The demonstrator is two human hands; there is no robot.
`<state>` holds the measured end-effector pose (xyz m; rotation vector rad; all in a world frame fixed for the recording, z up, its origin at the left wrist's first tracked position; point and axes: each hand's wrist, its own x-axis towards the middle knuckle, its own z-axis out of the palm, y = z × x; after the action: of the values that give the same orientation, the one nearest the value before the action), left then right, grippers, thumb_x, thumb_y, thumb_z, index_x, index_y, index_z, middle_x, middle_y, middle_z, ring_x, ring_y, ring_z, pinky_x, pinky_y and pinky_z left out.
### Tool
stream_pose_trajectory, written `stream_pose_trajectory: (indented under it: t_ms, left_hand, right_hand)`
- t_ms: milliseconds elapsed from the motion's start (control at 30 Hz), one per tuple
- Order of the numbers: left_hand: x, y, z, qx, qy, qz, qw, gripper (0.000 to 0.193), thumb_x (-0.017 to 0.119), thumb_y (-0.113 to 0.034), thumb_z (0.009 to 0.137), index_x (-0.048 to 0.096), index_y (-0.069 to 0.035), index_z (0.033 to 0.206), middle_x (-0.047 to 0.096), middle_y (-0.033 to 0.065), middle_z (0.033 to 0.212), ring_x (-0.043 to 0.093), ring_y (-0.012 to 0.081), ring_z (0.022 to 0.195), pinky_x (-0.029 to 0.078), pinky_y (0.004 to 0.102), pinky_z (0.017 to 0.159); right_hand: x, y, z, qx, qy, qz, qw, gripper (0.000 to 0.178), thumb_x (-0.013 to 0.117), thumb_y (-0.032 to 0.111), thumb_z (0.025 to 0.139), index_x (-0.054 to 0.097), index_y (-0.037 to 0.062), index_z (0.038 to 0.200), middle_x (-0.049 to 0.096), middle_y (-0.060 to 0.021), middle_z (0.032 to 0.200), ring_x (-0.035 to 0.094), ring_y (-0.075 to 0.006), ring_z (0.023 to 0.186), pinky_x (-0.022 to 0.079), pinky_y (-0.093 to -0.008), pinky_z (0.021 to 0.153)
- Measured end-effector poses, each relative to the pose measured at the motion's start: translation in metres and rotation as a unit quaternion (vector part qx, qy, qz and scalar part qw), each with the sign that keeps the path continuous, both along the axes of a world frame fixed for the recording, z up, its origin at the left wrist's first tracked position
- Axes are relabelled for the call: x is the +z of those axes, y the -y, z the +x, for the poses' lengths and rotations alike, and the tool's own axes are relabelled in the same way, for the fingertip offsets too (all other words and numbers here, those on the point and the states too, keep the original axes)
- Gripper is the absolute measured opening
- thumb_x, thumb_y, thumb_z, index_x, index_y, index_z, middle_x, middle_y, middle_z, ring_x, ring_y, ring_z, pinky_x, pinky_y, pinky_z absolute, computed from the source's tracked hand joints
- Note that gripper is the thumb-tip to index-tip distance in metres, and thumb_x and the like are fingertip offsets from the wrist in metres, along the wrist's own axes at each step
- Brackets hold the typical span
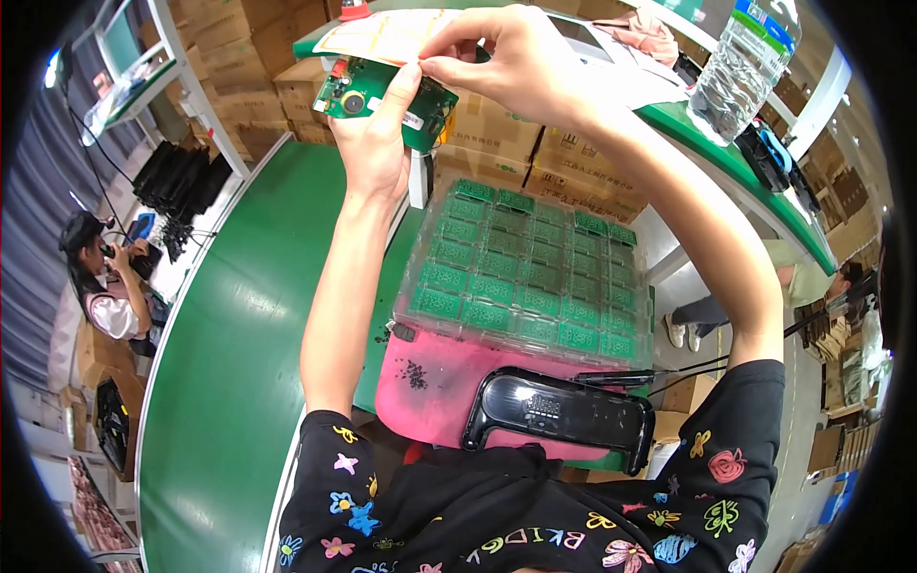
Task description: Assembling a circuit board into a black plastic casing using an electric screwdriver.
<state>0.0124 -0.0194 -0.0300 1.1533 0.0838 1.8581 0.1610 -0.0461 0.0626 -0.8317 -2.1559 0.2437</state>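
A green circuit board with a round black part and a red connector is gripped in my left hand, thumb on top. Just beyond it, a white label sheet with orange lines overlaps the board's far edge. My right hand pinches thumb and forefinger together at the sheet's near edge, close to my left thumb. What lies between those fingertips is too small to make out. Nearer my body, a clear plastic tray holds several small green boards in rows.
Under the tray lies a pink mat with scattered small black parts. A black plastic housing and cables rest nearest me. A green conveyor runs along the left. On the right-hand shelf stands a water bottle. Another person sits far left.
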Motion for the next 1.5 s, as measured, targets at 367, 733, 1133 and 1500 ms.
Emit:
stream_pose_trajectory:
  t_ms: [367,733,1133,1500]
  left_hand:
    - [-0.002,0.002,0.0,0.028,-0.005,0.031,0.999,0.033,0.068,0.0,0.089,0.059,0.0,0.12,0.066,0.0069,0.111,0.064,0.014,0.098,0.053,0.0292,0.087]
    - [0.004,0.005,0.006,0.01,0.039,-0.048,0.998,0.032,0.066,0.001,0.089,0.059,0.0,0.12,0.067,0.0085,0.11,0.067,0.0163,0.094,0.057,0.0312,0.081]
    - [0.007,0.008,0.007,-0.042,0.04,-0.152,0.987,0.03,0.062,-0.012,0.092,0.053,-0.002,0.12,0.064,0.0087,0.105,0.067,0.0258,0.101,0.058,0.0419,0.083]
    - [0.012,0.039,0.02,-0.088,0.042,-0.152,0.984,0.026,0.058,-0.023,0.097,0.052,-0.003,0.113,0.061,0.0089,0.104,0.064,0.0254,0.1,0.055,0.0448,0.091]
  right_hand:
    - [0.001,0.001,-0.001,-0.048,-0.009,-0.039,0.998,0.019,0.071,0.016,0.085,0.072,0.0003,0.095,0.072,-0.0079,0.085,0.063,-0.0097,0.079,0.052,-0.0259,0.072]
    - [-0.011,-0.011,-0.005,-0.116,-0.037,0.106,0.987,0.017,0.063,0.016,0.091,0.061,-0.0016,0.093,0.064,-0.0096,0.074,0.06,-0.0157,0.07,0.05,-0.0319,0.067]
    - [0.003,0.003,0.003,-0.037,-0.281,-0.012,0.959,0.017,0.054,0.016,0.1,0.057,-0.0006,0.099,0.065,-0.0056,0.077,0.06,-0.0108,0.07,0.049,-0.0256,0.066]
    - [-0.014,-0.037,0.023,-0.12,-0.108,0.192,0.968,0.02,0.045,0.018,0.102,0.053,-0.0002,0.1,0.066,-0.0146,0.083,0.064,-0.0262,0.077,0.052,-0.0366,0.074]
